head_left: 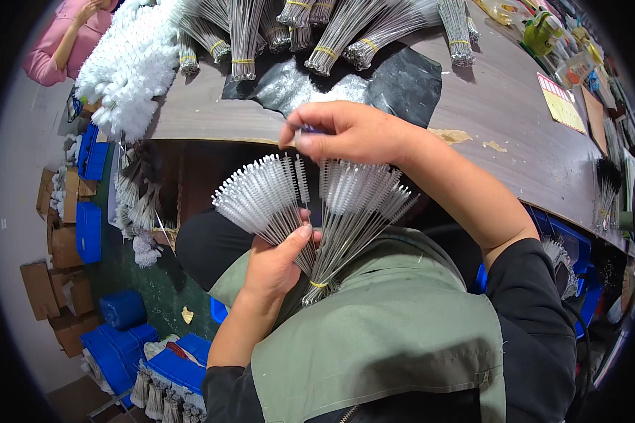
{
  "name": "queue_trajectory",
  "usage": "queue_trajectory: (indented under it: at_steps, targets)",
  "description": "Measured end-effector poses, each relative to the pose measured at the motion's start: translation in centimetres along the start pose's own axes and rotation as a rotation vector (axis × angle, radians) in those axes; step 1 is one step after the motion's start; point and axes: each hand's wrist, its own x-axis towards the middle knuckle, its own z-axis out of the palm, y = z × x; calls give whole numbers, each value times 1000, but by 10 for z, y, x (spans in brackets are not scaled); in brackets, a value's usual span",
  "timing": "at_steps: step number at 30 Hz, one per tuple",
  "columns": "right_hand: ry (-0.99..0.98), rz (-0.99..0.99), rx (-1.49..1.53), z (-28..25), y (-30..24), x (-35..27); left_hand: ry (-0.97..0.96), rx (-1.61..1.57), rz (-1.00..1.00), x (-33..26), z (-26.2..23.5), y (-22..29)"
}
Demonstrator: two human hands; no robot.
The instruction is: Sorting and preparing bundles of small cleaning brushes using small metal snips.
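Note:
My left hand point(275, 264) is closed around the wire stems of a bundle of tube brushes point(353, 190) above my lap. Their white bristled ends fan upward in two groups with a gap between them, and one brush point(301, 180) stands apart in that gap. A yellow rubber band point(319, 284) binds the stems near their lower ends, against my green apron point(374, 331). Just above the bristle tips, my right hand point(349, 134) has its fingers curled toward the thumb. A small dark purple thing point(312, 130) shows between them; its kind is unclear.
The table point(204, 116) ahead bears a black sheet point(406, 77) and several banded brush bundles point(243, 49). White bristled brushes point(127, 77) are heaped at the far left, near a person in pink point(46, 56). Blue bins point(120, 349) and cardboard boxes point(39, 289) stand on the left.

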Motion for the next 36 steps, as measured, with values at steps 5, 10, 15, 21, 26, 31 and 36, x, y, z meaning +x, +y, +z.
queue_trajectory:
  at_steps: [5, 10, 15, 21, 26, 31, 36]
  targets:
    - [392, -219, -581, 17, -41, -23, -53, 35, 76, 0, -7, -3]
    - [-18, 116, -465, 52, -69, -64, -129, -33, 65, 1, -7, 0]
    - [62, 332, -640, 48, -37, -67, -143, -49, 11, 1, -9, -1]
    - [90, 364, -567, 45, -36, -63, -218, -73, 7, 4, -12, -1]
    - [92, 375, -590, 46, -37, -61, -220, -52, -6, 5, -14, -2]
    - [90, 368, -648, 45, -37, -61, -220, -60, -19, 4, -13, -2]
    - [98, 385, -627, 45, -37, -59, -215, -46, -13, 5, -14, -3]
